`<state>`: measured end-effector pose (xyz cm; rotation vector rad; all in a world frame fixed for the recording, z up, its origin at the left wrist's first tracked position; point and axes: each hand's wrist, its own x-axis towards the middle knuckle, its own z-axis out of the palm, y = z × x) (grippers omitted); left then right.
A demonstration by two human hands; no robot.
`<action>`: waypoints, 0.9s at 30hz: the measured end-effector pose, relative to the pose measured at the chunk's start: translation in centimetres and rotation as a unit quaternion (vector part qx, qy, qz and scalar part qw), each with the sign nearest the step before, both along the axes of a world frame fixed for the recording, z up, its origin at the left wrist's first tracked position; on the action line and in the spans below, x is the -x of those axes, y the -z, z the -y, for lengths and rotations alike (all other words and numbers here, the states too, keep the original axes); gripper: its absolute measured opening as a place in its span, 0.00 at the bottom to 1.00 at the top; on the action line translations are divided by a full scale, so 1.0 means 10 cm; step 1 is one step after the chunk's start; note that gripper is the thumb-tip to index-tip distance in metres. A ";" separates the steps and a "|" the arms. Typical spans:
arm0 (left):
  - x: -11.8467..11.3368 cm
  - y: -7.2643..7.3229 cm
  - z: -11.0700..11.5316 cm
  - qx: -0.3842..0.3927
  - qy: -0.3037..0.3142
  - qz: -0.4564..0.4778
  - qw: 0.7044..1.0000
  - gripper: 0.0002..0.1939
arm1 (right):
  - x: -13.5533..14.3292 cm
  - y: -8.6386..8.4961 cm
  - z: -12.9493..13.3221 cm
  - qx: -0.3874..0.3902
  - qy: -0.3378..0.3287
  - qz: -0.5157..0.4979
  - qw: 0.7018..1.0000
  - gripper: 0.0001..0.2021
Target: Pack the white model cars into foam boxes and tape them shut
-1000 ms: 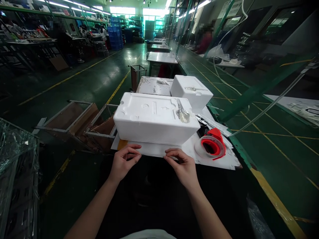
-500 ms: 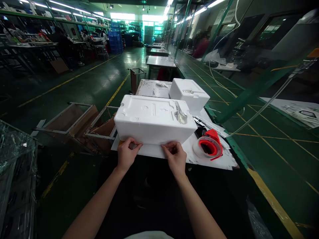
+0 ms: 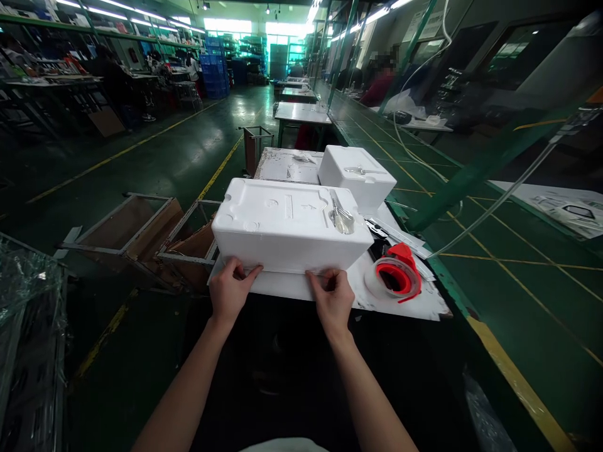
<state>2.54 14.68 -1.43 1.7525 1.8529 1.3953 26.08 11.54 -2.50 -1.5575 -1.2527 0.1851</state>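
A long white foam box (image 3: pixel 282 251) lies in front of me on the white tabletop (image 3: pixel 282 287). A clear bag with shiny metal pieces (image 3: pixel 342 216) sits in a recess on its top. My left hand (image 3: pixel 230 285) is at the lower front edge of the box, left of its middle, thumb and fingers pinched together. At the same edge on the right, my right hand (image 3: pixel 333 295) makes a similar pinch. Whatever thin thing the fingertips hold, if anything, is too small to make out. Right of the box stands a red tape dispenser (image 3: pixel 402 257) with a clear tape roll (image 3: pixel 377 279).
A second foam box (image 3: pixel 358 172) stands behind, with a small clear bag on top. Black and white items (image 3: pixel 377 229) lie beside the tape. Metal-framed stools (image 3: pixel 129 229) stand at the left. A green post (image 3: pixel 480 169) and a pale hose (image 3: pixel 490 210) rise on the right.
My left hand has slid a little to the left along the box's lower edge. My right hand stays almost in place, and the view has shifted slightly.
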 end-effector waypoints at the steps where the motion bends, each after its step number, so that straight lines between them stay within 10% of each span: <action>1: 0.05 -0.02 0.02 -0.001 -0.004 0.001 1.000 0.21 | -0.04 -0.02 0.02 -0.014 0.007 0.018 1.000 0.16; 7: -0.08 -0.12 0.15 0.022 0.114 0.032 0.993 0.03 | 0.09 -0.24 0.13 0.022 -0.099 -0.018 0.995 0.11; 12: -0.32 -0.23 0.08 0.048 0.249 0.064 0.965 0.12 | 0.23 -0.37 0.00 0.140 -0.266 -0.137 0.944 0.09; 19: 0.47 -0.43 -0.02 0.051 0.052 0.210 0.975 0.11 | -0.29 -0.49 0.13 -0.022 0.026 -0.195 0.980 0.17; 22: 0.56 -0.36 -0.12 0.032 -0.036 0.308 0.950 0.18 | -0.28 -0.50 0.13 -0.061 0.019 -0.168 0.984 0.26; 27: 0.40 -0.13 -0.49 0.139 0.002 0.379 0.915 0.28 | -0.27 -0.41 -0.15 0.013 -0.087 -0.260 0.962 0.34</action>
